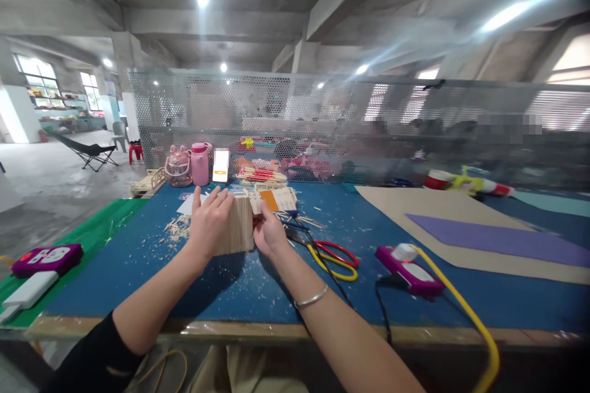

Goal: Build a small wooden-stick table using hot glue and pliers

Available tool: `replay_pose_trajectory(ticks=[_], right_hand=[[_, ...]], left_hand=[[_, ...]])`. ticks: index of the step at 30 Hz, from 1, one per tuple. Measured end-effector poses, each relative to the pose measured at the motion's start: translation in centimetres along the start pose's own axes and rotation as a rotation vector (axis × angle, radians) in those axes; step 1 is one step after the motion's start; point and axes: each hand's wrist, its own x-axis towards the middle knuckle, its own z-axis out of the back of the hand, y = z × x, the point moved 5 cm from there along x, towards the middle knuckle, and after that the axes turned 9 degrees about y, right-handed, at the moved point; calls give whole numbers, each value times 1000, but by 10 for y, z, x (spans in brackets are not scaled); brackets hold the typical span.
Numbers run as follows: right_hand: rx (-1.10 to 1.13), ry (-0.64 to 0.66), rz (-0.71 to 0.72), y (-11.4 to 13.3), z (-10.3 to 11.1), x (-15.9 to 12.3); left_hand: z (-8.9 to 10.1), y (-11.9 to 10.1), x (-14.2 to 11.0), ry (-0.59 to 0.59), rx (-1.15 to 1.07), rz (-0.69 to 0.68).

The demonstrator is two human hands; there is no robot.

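Observation:
A box-shaped block of thin wooden sticks stands on the blue tabletop between my two hands. My left hand lies along its left side and top edge, fingers stretched out. At the block's right side is my right hand, its thumb raised and its fingers curled against the side, partly hidden. Just behind the right thumb is a pale printed piece with an orange patch. Scissors with red and yellow handles lie to the right of my right hand. Wood scraps are scattered left of the block.
Behind the block stand a pink bottle, a pink jug, a lit phone and red-tipped sticks. A purple device with a yellow cable sits at right, near purple sheet material. A perforated metal screen borders the table's back.

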Motion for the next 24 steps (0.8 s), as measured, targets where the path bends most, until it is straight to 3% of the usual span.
replay_pose_trajectory(ticks=[6,9,14,19,22,24], right_hand=[[27,-27,21,3,3,1],[66,-60,-1,3,4,0],[76,-60,-61,-2,3,-3],[32,2,-104,-5,-1,-7],[37,-25,-110,-4,0,-7],[50,-54,-105,-3,0,-8]], left_hand=[[-4,-31,10,86,65,-3],[-10,-34,15,120,43,-26],[-20,-7,14,110,-9,25],[-21,19,-2,-37,-210,-5],[-17,38,-16,-189,-349,220],[-23,52,-26,-182,-509,467]])
